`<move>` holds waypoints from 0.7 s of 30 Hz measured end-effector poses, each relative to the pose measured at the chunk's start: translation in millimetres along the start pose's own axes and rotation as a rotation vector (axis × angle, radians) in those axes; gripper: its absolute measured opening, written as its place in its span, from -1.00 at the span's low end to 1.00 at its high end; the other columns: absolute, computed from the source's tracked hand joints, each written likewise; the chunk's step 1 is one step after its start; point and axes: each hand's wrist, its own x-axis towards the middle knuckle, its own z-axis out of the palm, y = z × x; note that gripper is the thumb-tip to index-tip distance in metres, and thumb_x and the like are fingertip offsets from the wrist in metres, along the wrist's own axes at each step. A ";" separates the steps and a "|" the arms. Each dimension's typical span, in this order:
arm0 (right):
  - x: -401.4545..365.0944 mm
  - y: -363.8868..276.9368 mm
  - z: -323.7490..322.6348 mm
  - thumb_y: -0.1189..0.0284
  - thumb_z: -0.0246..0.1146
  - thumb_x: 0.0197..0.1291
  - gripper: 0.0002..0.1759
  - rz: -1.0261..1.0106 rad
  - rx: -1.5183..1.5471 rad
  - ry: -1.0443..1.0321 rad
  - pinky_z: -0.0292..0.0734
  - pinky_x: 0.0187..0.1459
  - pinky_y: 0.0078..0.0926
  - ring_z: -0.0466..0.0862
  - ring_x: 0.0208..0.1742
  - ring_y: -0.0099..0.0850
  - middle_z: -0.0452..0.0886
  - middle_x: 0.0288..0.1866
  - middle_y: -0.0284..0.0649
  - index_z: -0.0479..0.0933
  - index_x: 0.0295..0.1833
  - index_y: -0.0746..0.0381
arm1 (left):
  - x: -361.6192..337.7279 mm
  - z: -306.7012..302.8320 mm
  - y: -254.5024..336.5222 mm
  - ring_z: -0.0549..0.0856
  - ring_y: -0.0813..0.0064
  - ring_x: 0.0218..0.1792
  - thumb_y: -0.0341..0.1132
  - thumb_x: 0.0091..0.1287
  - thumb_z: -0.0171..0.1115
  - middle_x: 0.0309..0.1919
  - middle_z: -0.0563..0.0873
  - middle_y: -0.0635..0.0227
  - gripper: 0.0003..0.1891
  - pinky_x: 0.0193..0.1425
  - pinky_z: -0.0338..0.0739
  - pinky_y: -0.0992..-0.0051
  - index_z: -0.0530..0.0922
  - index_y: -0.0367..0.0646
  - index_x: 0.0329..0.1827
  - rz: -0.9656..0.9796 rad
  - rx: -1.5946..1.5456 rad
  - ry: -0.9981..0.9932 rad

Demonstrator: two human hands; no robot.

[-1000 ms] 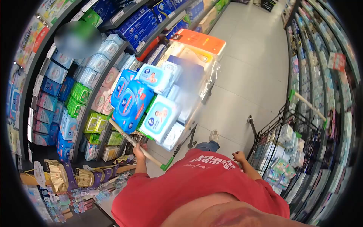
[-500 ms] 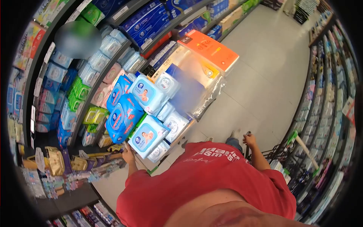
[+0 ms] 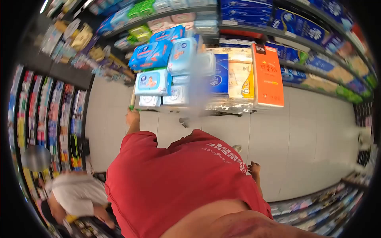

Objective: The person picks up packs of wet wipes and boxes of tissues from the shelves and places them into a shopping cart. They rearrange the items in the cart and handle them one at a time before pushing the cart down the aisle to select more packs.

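My left hand (image 3: 133,117) is at the near left corner of a low stand piled with packs, its fingers closed around the end of the pale edge bar (image 3: 132,98), beside a green piece. Just above it lie a light-blue wet wipes pack (image 3: 152,82) and darker blue wipes packs (image 3: 150,54). Farther right on the stand are a dark-blue pack (image 3: 220,75), yellow-and-cream tissue packs (image 3: 241,79) and an orange box (image 3: 268,77). My right hand (image 3: 254,168) hangs low at my side, fingers apart, with nothing visible in it.
Shelves (image 3: 230,24) of tissue and wipes packs run behind the stand. More shelves stand at the left (image 3: 51,115) and lower right (image 3: 313,212). A person in a white top (image 3: 77,194) is at the lower left. Tiled floor (image 3: 313,135) stretches to the right.
The view has swung round, so the stand now lies across the top middle. My left hand stays at its edge. My right hand has lowered. A person in white has come into view.
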 end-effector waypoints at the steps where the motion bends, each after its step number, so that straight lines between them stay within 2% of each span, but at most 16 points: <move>1: 11.9 -3.4 -20.0 0.26 0.21 0.28 -0.57 -0.011 -0.037 -0.022 0.54 -0.43 -0.36 0.68 -0.41 -0.33 0.69 -0.28 -0.10 0.48 0.11 0.35 | -5.5 5.8 -14.1 0.65 0.12 0.12 -0.11 0.22 0.16 0.08 0.67 0.05 -0.51 0.16 0.54 0.19 0.54 -0.02 0.23 -0.042 0.002 0.014; 3: 34.2 -5.5 -59.5 0.26 0.19 0.29 -0.57 -0.036 -0.019 -0.017 0.54 -0.42 -0.35 0.68 -0.40 -0.33 0.69 -0.25 -0.08 0.47 0.13 0.35 | -9.3 27.9 -51.9 0.67 0.07 0.08 -0.19 0.15 0.16 0.01 0.69 -0.02 -0.59 0.16 0.55 0.21 0.66 -0.10 0.05 0.110 0.094 -0.185; 5: 49.8 -15.7 -85.7 0.27 0.17 0.31 -0.59 -0.047 -0.057 -0.022 0.55 -0.40 -0.31 0.68 -0.39 -0.31 0.68 -0.23 -0.06 0.46 0.13 0.34 | -39.2 31.6 -59.7 0.67 0.03 0.05 -0.25 0.06 0.14 -0.07 0.71 -0.05 -0.65 0.15 0.55 0.22 0.72 -0.17 -0.13 0.146 0.029 -0.172; 6: 58.7 -21.7 -96.7 0.28 0.16 0.31 -0.59 -0.024 -0.075 -0.008 0.55 -0.38 -0.29 0.68 -0.38 -0.30 0.68 -0.23 -0.06 0.46 0.13 0.34 | -53.3 31.0 -59.0 0.67 0.03 0.05 -0.25 0.06 0.14 -0.07 0.71 -0.05 -0.65 0.15 0.55 0.22 0.72 -0.17 -0.13 0.114 0.019 -0.160; 8: 75.9 -36.1 -112.9 0.28 0.15 0.31 -0.59 -0.006 -0.116 -0.008 0.56 -0.36 -0.23 0.68 -0.37 -0.26 0.68 -0.23 -0.06 0.46 0.13 0.35 | -80.9 32.0 -59.9 0.68 0.01 0.02 -0.28 0.02 0.15 -0.13 0.71 -0.09 -0.65 0.13 0.56 0.23 0.72 -0.23 -0.17 0.195 -0.035 -0.195; 12: 92.8 -74.5 -109.5 0.27 0.16 0.31 -0.59 -0.054 -0.162 -0.032 0.55 -0.37 -0.26 0.68 -0.38 -0.28 0.68 -0.24 -0.08 0.46 0.12 0.35 | -104.8 40.9 -59.6 0.67 0.00 0.03 -0.29 0.04 0.18 -0.07 0.69 -0.12 -0.65 0.15 0.55 0.22 0.70 -0.23 -0.12 0.212 -0.089 -0.237; 15: 91.6 -107.5 -76.9 0.26 0.17 0.31 -0.59 -0.119 -0.166 -0.054 0.55 -0.38 -0.30 0.67 -0.40 -0.31 0.68 -0.25 -0.09 0.46 0.10 0.35 | -105.5 38.7 -45.1 0.61 -0.06 0.08 -0.30 0.07 0.23 0.04 0.62 -0.15 -0.61 0.19 0.52 0.20 0.66 -0.25 -0.02 0.189 -0.107 -0.148; 17: 85.0 -123.5 -54.9 0.25 0.19 0.30 -0.59 -0.190 -0.178 -0.124 0.54 -0.40 -0.34 0.67 -0.41 -0.34 0.68 -0.26 -0.10 0.46 0.10 0.35 | -96.7 23.1 -25.9 0.55 -0.09 0.12 -0.27 0.14 0.29 0.11 0.54 -0.13 -0.54 0.21 0.48 0.15 0.56 -0.27 0.11 0.236 -0.078 0.090; 18: 81.3 -128.4 -43.2 0.25 0.19 0.30 -0.59 -0.197 -0.182 -0.120 0.54 -0.40 -0.34 0.67 -0.41 -0.34 0.68 -0.26 -0.10 0.46 0.10 0.35 | -84.5 22.3 -20.1 0.55 -0.09 0.12 -0.27 0.14 0.29 0.11 0.54 -0.13 -0.54 0.21 0.48 0.15 0.56 -0.27 0.11 0.232 -0.086 0.088; 20: 71.7 -136.8 -16.0 0.25 0.20 0.29 -0.58 -0.208 -0.178 -0.151 0.53 -0.42 -0.36 0.67 -0.42 -0.34 0.68 -0.27 -0.11 0.46 0.10 0.34 | -50.6 20.8 -9.5 0.53 -0.10 0.13 -0.24 0.19 0.30 0.10 0.54 -0.13 -0.50 0.19 0.48 0.12 0.49 -0.30 0.17 0.307 -0.101 0.308; 21: 66.2 -139.7 -4.3 0.25 0.20 0.29 -0.58 -0.213 -0.177 -0.147 0.53 -0.42 -0.36 0.67 -0.42 -0.34 0.68 -0.27 -0.11 0.46 0.10 0.34 | -29.9 22.5 -8.0 0.53 -0.10 0.13 -0.24 0.19 0.30 0.10 0.54 -0.13 -0.50 0.19 0.48 0.12 0.49 -0.30 0.17 0.306 -0.107 0.307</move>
